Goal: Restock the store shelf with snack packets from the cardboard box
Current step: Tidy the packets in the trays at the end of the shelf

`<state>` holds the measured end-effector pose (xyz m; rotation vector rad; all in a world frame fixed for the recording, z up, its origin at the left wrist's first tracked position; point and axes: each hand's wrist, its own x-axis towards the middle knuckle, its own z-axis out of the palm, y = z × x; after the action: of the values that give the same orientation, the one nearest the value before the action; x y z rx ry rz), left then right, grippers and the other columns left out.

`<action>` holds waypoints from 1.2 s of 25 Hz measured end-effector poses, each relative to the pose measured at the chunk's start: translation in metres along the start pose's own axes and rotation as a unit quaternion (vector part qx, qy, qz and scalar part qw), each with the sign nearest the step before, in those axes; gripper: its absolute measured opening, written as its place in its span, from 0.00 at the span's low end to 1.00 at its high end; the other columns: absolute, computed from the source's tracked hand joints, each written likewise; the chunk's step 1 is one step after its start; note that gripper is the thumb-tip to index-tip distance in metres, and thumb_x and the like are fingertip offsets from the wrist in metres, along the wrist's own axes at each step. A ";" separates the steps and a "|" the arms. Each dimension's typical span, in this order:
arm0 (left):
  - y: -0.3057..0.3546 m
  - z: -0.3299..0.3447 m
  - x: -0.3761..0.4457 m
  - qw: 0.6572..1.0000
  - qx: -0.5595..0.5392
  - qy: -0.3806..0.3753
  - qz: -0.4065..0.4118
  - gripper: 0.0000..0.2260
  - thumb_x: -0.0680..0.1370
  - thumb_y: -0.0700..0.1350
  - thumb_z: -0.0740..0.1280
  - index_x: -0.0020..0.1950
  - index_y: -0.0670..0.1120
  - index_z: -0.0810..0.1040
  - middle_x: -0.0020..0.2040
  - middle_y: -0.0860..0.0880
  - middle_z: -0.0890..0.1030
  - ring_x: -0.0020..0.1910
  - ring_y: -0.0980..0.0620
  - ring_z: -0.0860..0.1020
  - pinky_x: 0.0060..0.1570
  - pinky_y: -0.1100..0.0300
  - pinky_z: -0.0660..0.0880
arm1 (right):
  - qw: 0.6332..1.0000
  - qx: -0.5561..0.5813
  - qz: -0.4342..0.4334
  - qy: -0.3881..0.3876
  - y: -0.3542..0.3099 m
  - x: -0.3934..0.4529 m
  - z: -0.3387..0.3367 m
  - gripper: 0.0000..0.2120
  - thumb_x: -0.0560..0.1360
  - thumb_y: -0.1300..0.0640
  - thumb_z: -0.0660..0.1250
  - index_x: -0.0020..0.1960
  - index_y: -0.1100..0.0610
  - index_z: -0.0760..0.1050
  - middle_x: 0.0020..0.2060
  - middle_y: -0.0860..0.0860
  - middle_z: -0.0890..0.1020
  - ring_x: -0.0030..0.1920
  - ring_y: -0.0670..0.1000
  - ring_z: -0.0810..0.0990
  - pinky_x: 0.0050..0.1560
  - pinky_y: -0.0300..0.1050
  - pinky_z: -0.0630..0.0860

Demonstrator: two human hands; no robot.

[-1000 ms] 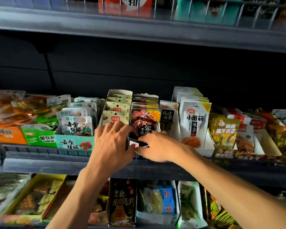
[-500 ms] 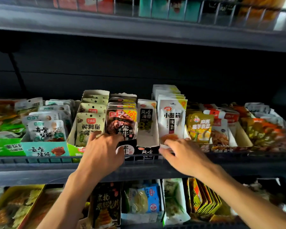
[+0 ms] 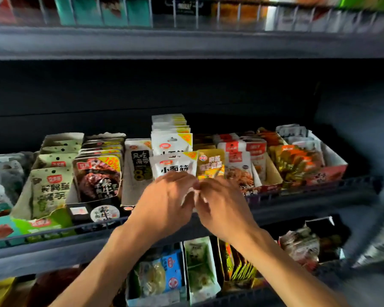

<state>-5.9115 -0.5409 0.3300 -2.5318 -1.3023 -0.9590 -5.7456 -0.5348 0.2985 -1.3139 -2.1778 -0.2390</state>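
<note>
Both hands, left (image 3: 164,202) and right (image 3: 222,207), meet at white packet (image 3: 175,167); grip unclear. Dark shelf (image 3: 53,247), stocked.

A shop, at the snack shelves.
Seen: dark metal shelf (image 3: 186,231) with wire rail, rows of small snack packets (image 3: 98,180) standing in open card trays (image 3: 273,173), more packed shelves above and below.

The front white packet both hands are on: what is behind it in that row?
Behind the front white packet stands a row of matching white packets with yellow corners, running to the shelf's back. The left hand and right hand cover its lower half.
</note>
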 end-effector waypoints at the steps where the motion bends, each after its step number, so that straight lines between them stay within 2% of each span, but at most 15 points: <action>1: 0.007 0.014 0.017 1.000 0.001 -0.020 0.013 0.11 0.72 0.40 0.63 0.50 0.47 0.81 0.48 0.49 0.83 0.49 0.47 0.80 0.46 0.53 0.78 | 0.999 0.010 0.043 -0.009 0.011 -0.008 -0.005 0.16 0.75 0.54 0.61 0.60 0.56 0.78 0.55 0.50 0.82 0.56 0.53 0.77 0.58 0.52 0.75; 3: 0.004 0.030 0.051 0.997 0.010 -0.070 -0.010 0.12 0.73 0.38 0.65 0.54 0.47 0.81 0.53 0.47 0.83 0.52 0.46 0.81 0.50 0.53 0.79 | 0.992 0.023 0.094 -0.081 0.024 -0.018 -0.008 0.24 0.77 0.53 0.60 0.72 0.54 0.67 0.68 0.49 0.73 0.67 0.53 0.70 0.68 0.53 0.69; 5: -0.013 0.035 0.075 0.992 0.041 -0.112 -0.052 0.14 0.74 0.40 0.69 0.59 0.50 0.80 0.59 0.49 0.81 0.55 0.47 0.80 0.53 0.52 0.79 | 0.984 0.034 0.105 -0.139 0.030 -0.021 -0.010 0.27 0.78 0.53 0.59 0.76 0.52 0.60 0.73 0.48 0.66 0.72 0.53 0.64 0.73 0.52 0.64; 8: -0.034 0.026 0.087 0.986 0.045 -0.129 -0.100 0.12 0.75 0.40 0.71 0.57 0.50 0.81 0.56 0.53 0.79 0.51 0.53 0.77 0.51 0.61 0.75 | 0.987 0.051 0.093 -0.124 0.032 -0.014 -0.012 0.22 0.77 0.56 0.59 0.71 0.54 0.65 0.69 0.49 0.69 0.69 0.53 0.66 0.71 0.50 0.66; 10: -0.031 0.021 0.091 0.992 0.019 -0.079 -0.099 0.10 0.75 0.39 0.69 0.55 0.49 0.81 0.53 0.51 0.82 0.49 0.50 0.80 0.48 0.58 0.78 | 0.988 0.056 0.087 -0.117 0.036 -0.010 -0.013 0.18 0.76 0.58 0.59 0.66 0.54 0.67 0.66 0.48 0.72 0.66 0.52 0.69 0.67 0.50 0.70; 12: -0.019 0.020 0.096 0.996 0.024 -0.045 -0.071 0.12 0.76 0.40 0.69 0.59 0.48 0.80 0.55 0.48 0.83 0.50 0.46 0.82 0.48 0.56 0.78 | 0.990 0.047 0.084 -0.104 0.037 -0.009 -0.013 0.15 0.76 0.59 0.59 0.63 0.53 0.68 0.63 0.48 0.75 0.61 0.53 0.74 0.61 0.50 0.74; 13: -0.012 0.021 0.103 0.995 0.049 -0.072 -0.056 0.16 0.76 0.42 0.69 0.64 0.48 0.78 0.58 0.47 0.82 0.52 0.46 0.81 0.49 0.56 0.77 | 0.990 0.049 0.086 -0.097 0.036 -0.008 -0.013 0.13 0.77 0.59 0.59 0.61 0.53 0.68 0.60 0.48 0.76 0.58 0.53 0.77 0.56 0.49 0.76; 15: 0.002 0.023 0.122 0.970 0.116 -0.206 -0.053 0.26 0.77 0.49 0.70 0.74 0.50 0.68 0.65 0.46 0.79 0.58 0.46 0.79 0.55 0.57 0.75 | 0.991 0.060 0.086 -0.085 0.034 -0.007 -0.012 0.09 0.77 0.59 0.59 0.58 0.53 0.68 0.55 0.48 0.77 0.49 0.52 0.81 0.47 0.47 0.77; 17: 0.008 0.023 0.144 0.932 0.126 -0.327 -0.098 0.36 0.75 0.53 0.73 0.78 0.51 0.61 0.72 0.48 0.72 0.66 0.46 0.74 0.63 0.56 0.72 | 0.991 0.072 0.085 -0.080 0.035 -0.009 -0.011 0.10 0.78 0.60 0.59 0.58 0.54 0.68 0.54 0.48 0.78 0.45 0.51 0.82 0.43 0.44 0.76; 19: 0.007 0.023 0.162 0.906 0.104 -0.384 -0.143 0.41 0.71 0.55 0.77 0.79 0.52 0.60 0.76 0.51 0.67 0.72 0.47 0.69 0.70 0.54 0.67 | 0.990 0.083 0.084 -0.077 0.036 -0.010 -0.011 0.11 0.78 0.60 0.60 0.60 0.54 0.68 0.53 0.48 0.79 0.43 0.50 0.82 0.42 0.43 0.77; 22: 0.006 0.026 0.175 0.896 0.115 -0.407 -0.138 0.42 0.67 0.55 0.80 0.76 0.52 0.64 0.73 0.51 0.70 0.69 0.47 0.70 0.66 0.55 0.69 | 0.989 0.088 0.087 -0.080 0.036 -0.009 -0.013 0.11 0.78 0.61 0.60 0.60 0.53 0.69 0.52 0.47 0.80 0.40 0.48 0.81 0.40 0.41 0.77; 24: 0.006 0.026 0.178 0.896 0.111 -0.404 -0.145 0.42 0.66 0.55 0.81 0.75 0.51 0.64 0.70 0.52 0.71 0.67 0.47 0.71 0.62 0.58 0.68 | 0.990 0.074 0.086 -0.088 0.037 -0.006 -0.014 0.06 0.78 0.61 0.61 0.53 0.52 0.69 0.48 0.46 0.81 0.37 0.47 0.77 0.37 0.39 0.72; 26: 0.005 0.026 0.177 0.894 0.113 -0.407 -0.150 0.44 0.65 0.57 0.80 0.75 0.49 0.64 0.70 0.51 0.72 0.68 0.47 0.71 0.63 0.57 0.69 | 0.990 0.052 0.086 -0.102 0.039 0.000 -0.015 0.07 0.76 0.62 0.62 0.46 0.51 0.66 0.43 0.47 0.80 0.35 0.48 0.74 0.37 0.40 0.69; 29: 0.005 0.030 0.172 0.898 0.117 -0.399 -0.143 0.41 0.66 0.58 0.80 0.72 0.48 0.66 0.65 0.52 0.74 0.60 0.48 0.73 0.57 0.59 0.70 | 0.985 0.049 0.099 -0.133 0.038 0.011 -0.013 0.07 0.76 0.62 0.63 0.46 0.52 0.67 0.40 0.49 0.78 0.37 0.50 0.74 0.40 0.43 0.69; 30: 0.005 0.032 0.170 0.899 0.115 -0.399 -0.139 0.41 0.66 0.57 0.80 0.73 0.48 0.65 0.67 0.50 0.73 0.62 0.48 0.73 0.57 0.60 0.69 | 0.984 0.052 0.103 -0.139 0.037 0.013 -0.013 0.06 0.76 0.62 0.64 0.47 0.53 0.69 0.42 0.50 0.80 0.37 0.50 0.74 0.40 0.43 0.70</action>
<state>-5.8206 -0.4148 0.4068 -2.6614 -1.8584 0.2912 -5.7138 -0.5121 0.3119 -1.5771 -2.2200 0.1468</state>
